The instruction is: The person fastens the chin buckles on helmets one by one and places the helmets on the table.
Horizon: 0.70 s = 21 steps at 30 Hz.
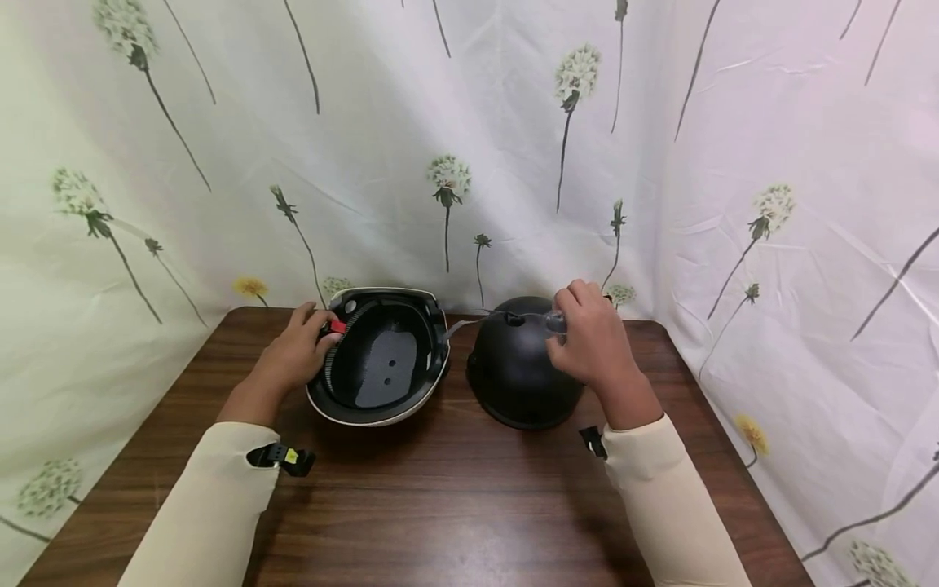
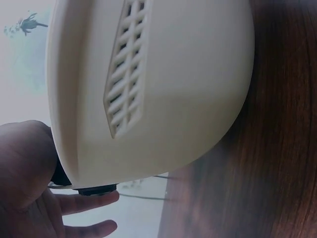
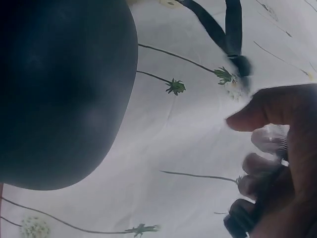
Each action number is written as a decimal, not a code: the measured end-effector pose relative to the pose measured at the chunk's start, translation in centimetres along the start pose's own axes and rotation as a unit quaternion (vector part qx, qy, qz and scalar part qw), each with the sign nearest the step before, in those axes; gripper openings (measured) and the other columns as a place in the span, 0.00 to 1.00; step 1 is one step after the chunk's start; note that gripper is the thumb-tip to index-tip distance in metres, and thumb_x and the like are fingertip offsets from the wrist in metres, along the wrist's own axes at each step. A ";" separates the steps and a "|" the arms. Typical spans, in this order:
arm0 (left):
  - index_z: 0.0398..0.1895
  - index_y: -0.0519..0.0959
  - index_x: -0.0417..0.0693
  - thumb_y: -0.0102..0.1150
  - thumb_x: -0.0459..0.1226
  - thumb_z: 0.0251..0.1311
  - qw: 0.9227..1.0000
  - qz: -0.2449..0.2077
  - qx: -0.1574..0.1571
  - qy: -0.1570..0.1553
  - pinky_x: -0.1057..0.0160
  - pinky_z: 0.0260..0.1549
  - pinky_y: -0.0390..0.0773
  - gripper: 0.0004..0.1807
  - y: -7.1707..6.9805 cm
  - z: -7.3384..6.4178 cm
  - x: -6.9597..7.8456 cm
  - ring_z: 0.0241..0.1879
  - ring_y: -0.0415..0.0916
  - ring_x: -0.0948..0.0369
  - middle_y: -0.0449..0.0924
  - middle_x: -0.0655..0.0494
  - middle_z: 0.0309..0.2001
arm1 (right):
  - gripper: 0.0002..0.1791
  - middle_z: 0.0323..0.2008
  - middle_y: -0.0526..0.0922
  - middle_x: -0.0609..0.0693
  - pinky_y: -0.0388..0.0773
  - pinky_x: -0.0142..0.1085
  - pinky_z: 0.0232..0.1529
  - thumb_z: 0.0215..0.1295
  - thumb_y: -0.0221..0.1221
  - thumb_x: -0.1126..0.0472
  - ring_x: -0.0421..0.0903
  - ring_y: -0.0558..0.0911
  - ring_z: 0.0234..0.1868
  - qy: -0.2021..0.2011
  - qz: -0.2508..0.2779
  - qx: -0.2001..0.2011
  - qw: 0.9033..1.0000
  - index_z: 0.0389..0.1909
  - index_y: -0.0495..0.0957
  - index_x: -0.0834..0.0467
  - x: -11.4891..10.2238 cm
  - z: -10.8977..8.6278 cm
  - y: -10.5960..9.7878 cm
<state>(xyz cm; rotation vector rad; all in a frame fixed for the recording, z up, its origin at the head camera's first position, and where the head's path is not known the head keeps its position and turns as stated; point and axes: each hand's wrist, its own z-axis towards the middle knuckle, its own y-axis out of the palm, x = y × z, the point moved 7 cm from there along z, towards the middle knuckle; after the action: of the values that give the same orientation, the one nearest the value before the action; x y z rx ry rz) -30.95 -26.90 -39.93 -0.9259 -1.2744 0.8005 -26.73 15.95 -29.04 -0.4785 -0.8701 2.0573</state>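
A cream helmet (image 1: 385, 420) lies dome down on the table, its black lining facing up. My left hand (image 1: 297, 342) is at its left rim, thumb and fingers pinching a red-and-black buckle (image 1: 335, 327). The left wrist view shows the cream shell's slotted vent (image 2: 125, 69) up close. From the helmet's right side a grey chin strap (image 1: 460, 326) stretches to my right hand (image 1: 594, 338), whose curled fingers hold its end above a black dome-shaped shell (image 1: 524, 375). The strap end is blurred and partly hidden by my fingers.
The brown wooden table (image 1: 425, 505) extends toward me in front of both things. A white curtain (image 1: 381, 163) with a dandelion print hangs behind the table and along its sides.
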 end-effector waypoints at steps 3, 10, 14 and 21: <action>0.69 0.63 0.47 0.41 0.50 0.83 1.000 -0.002 0.000 -0.001 0.25 0.54 0.72 0.22 0.2 0.1 -0.1 0.64 0.69 0.23 0.38 0.30 0.82 | 0.14 0.35 0.69 0.54 0.63 0.43 0.35 0.47 0.57 0.77 0.53 0.65 0.35 -0.020 -0.001 -0.022 1.000 0.33 0.71 0.60 0.0 -0.2 0.5; 0.68 0.63 0.47 0.41 0.50 0.83 1.000 -0.008 0.002 -0.003 0.26 0.56 0.72 0.22 0.3 0.2 -0.2 0.66 0.68 0.24 0.38 0.31 0.82 | 0.16 0.43 0.73 0.60 0.68 0.47 0.41 0.55 0.54 0.86 0.57 0.67 0.42 -0.022 -0.015 -0.023 0.999 0.39 0.81 0.68 0.6 -0.7 0.6; 0.68 0.63 0.47 0.42 0.49 0.83 1.000 -0.012 0.004 -0.001 0.26 0.56 0.71 0.21 0.2 0.0 -0.1 0.66 0.67 0.24 0.39 0.31 0.82 | 0.15 0.43 0.77 0.63 0.75 0.49 0.46 0.56 0.53 0.87 0.60 0.71 0.43 -0.020 -0.030 0.046 0.998 0.35 0.83 0.71 1.4 -0.8 -0.4; 0.67 0.64 0.48 0.41 0.50 0.83 1.000 -0.019 0.001 -0.006 0.26 0.57 0.70 0.21 0.2 -0.1 -0.1 0.68 0.65 0.24 0.39 0.32 0.82 | 0.06 0.40 0.83 0.63 0.77 0.57 0.50 0.67 0.61 0.74 0.64 0.77 0.46 0.005 -0.078 0.138 0.987 0.35 0.87 0.69 2.4 -1.1 -2.0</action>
<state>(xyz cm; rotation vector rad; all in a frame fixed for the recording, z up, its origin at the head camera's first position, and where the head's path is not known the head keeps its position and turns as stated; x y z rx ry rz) -30.87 -26.96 -40.18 -0.8934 -1.2981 0.7790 -26.40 19.17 -28.40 -0.2603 -0.5854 1.9890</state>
